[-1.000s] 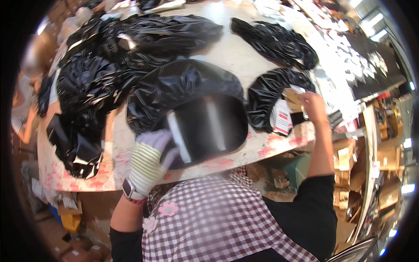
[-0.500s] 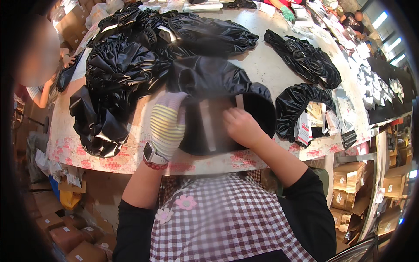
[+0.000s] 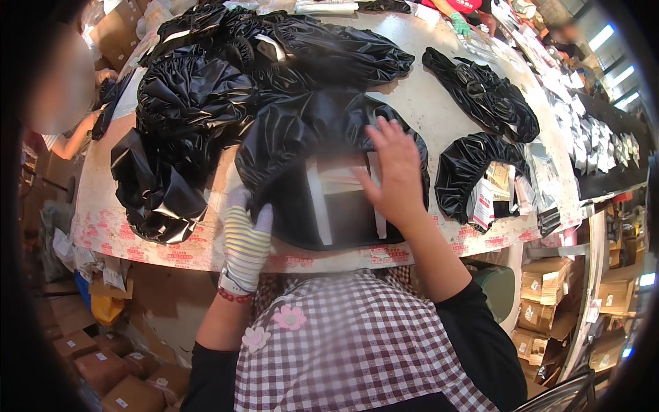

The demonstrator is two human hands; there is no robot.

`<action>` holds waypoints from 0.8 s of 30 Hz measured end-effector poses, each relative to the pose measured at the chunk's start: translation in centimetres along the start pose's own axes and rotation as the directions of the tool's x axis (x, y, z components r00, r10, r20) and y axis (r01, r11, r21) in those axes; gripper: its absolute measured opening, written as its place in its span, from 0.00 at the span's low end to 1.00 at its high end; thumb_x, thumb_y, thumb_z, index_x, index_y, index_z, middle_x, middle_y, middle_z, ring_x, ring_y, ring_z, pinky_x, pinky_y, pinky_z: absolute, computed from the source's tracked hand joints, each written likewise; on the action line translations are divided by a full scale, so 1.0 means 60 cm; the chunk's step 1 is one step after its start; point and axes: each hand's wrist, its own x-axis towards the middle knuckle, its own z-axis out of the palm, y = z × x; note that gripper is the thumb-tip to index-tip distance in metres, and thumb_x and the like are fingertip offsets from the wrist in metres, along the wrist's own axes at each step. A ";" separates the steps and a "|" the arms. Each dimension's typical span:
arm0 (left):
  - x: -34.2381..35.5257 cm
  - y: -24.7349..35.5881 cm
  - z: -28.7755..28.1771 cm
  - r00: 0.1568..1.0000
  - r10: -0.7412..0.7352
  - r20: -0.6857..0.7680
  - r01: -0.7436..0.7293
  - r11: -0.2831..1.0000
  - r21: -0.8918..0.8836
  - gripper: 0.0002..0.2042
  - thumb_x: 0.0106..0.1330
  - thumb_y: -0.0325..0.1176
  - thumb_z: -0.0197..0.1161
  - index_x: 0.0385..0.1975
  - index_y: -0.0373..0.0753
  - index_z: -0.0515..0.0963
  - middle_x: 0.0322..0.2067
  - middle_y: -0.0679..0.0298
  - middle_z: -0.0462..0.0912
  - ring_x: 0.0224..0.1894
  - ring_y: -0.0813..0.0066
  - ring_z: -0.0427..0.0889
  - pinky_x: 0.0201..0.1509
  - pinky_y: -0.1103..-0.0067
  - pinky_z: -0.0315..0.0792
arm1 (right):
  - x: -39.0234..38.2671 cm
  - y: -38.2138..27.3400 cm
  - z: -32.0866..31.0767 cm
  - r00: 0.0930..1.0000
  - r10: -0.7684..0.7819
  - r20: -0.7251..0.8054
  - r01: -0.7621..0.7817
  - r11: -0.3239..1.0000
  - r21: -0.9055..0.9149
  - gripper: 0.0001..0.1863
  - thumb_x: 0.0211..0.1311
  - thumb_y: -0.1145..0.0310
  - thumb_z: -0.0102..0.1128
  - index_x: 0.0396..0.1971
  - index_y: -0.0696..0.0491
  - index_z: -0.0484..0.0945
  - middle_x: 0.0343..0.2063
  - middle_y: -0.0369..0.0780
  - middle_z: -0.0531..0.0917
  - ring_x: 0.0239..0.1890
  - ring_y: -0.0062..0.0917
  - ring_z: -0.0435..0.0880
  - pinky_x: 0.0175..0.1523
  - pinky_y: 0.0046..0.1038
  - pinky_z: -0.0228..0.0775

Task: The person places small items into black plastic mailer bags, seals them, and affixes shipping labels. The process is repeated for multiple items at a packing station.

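Note:
A glossy black cover with a gathered, elastic-looking edge [image 3: 295, 123] lies spread on the table in front of me. Two pale strips run down its matte near part, with a lighter patch between them. My left hand [image 3: 246, 237], in a striped knit glove, is at the cover's left edge, its thumb apart from the fingers. Bare and with fingers spread, my right hand [image 3: 398, 172] lies over the right part of the cover, by the right strip. Whether either palm presses on the material is hard to see.
Heaped black covers [image 3: 192, 89] fill the table's left and far side. Two more lie at the right, one [image 3: 480, 96] farther off and one [image 3: 473, 165] with printed cards in it. A co-worker's arm [image 3: 75, 141] is at left, a green-gloved hand [image 3: 460, 24] at the far side.
The cover now lies flatter and wider. My left hand has moved down and left from gripping its edge; my right hand has opened and moved up and right.

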 end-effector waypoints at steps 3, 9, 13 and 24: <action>0.032 0.105 0.029 0.939 0.344 -0.011 -0.344 0.938 -0.044 0.17 0.66 0.28 0.67 0.54 0.34 0.77 0.62 0.48 0.74 0.62 0.57 0.75 0.69 0.67 0.67 | -0.075 0.000 0.105 0.915 0.047 0.400 -0.004 0.994 -0.107 0.45 0.67 0.42 0.61 0.75 0.56 0.61 0.76 0.47 0.62 0.81 0.43 0.51 0.80 0.59 0.38; 0.074 0.126 0.181 0.679 0.552 0.485 -0.650 0.758 0.047 0.24 0.70 0.35 0.62 0.66 0.41 0.73 0.73 0.44 0.62 0.72 0.37 0.65 0.77 0.57 0.60 | -0.106 -0.029 0.055 0.957 -0.014 0.289 -0.087 0.938 0.334 0.15 0.63 0.65 0.61 0.44 0.57 0.85 0.53 0.50 0.84 0.71 0.46 0.71 0.78 0.55 0.49; 0.073 0.052 0.203 0.631 0.395 0.668 -0.436 0.892 -0.115 0.23 0.73 0.34 0.59 0.67 0.39 0.71 0.72 0.44 0.65 0.71 0.34 0.66 0.76 0.56 0.63 | -0.143 0.007 -0.068 0.982 -0.065 0.179 0.015 0.964 0.266 0.10 0.61 0.78 0.64 0.42 0.60 0.84 0.48 0.48 0.85 0.53 0.43 0.84 0.60 0.42 0.75; 0.041 0.052 0.235 0.706 0.244 0.665 -0.661 0.563 0.496 0.45 0.64 0.61 0.63 0.76 0.39 0.61 0.75 0.39 0.55 0.77 0.30 0.50 0.76 0.35 0.41 | -0.130 0.052 -0.076 0.444 0.638 0.629 -0.781 -0.069 0.621 0.13 0.75 0.64 0.62 0.33 0.58 0.80 0.28 0.33 0.81 0.26 0.16 0.77 0.31 0.18 0.67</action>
